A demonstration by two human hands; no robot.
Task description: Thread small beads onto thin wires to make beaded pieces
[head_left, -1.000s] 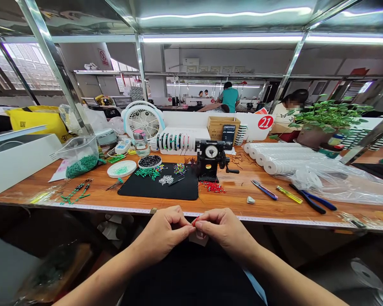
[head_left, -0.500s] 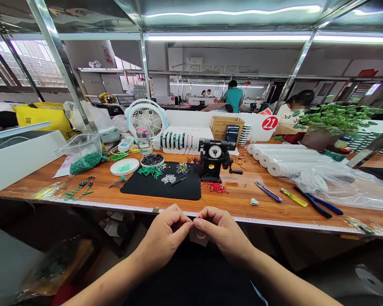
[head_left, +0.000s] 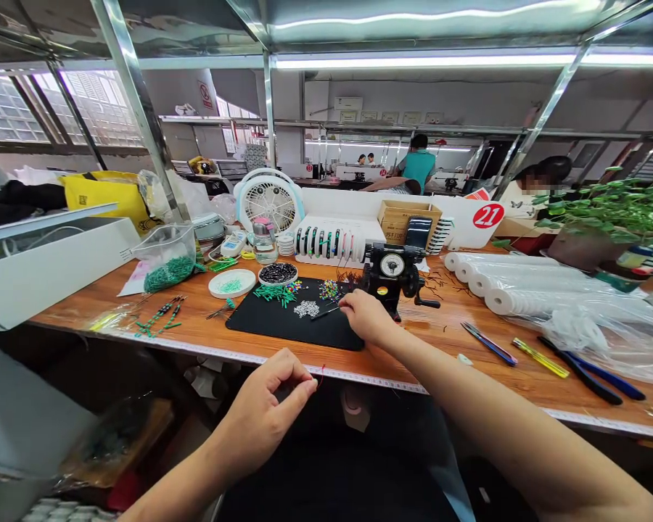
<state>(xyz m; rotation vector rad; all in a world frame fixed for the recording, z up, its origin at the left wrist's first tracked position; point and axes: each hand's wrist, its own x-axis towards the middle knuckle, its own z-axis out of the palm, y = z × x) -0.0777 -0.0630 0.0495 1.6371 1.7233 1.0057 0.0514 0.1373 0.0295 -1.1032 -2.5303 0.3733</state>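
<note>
Right now, looking along the head view, I see the worker's left hand held low, just in front of the bench edge, its thumb and forefinger pinched together on a short red thread whose loose end stands up from the fingertips against the measuring strip. The right hand is stretched out over the right side of a black mat, thumb and fingers drawn close together at the thin end of a slim black-handled tool; I can't tell whether they have hold of it or only hover beside it. Next to that tool on the mat lies a heap of pale silvery beads, with multicoloured beads behind and green tubes towards the left. Just beyond the right hand stands a black machine with a dial and a crank handle, and behind the mat a row of thread spools. Over on the right of the wooden bench lie snips, a yellow-handled tool and blue-and-black pliers, well apart from both hands.
</note>
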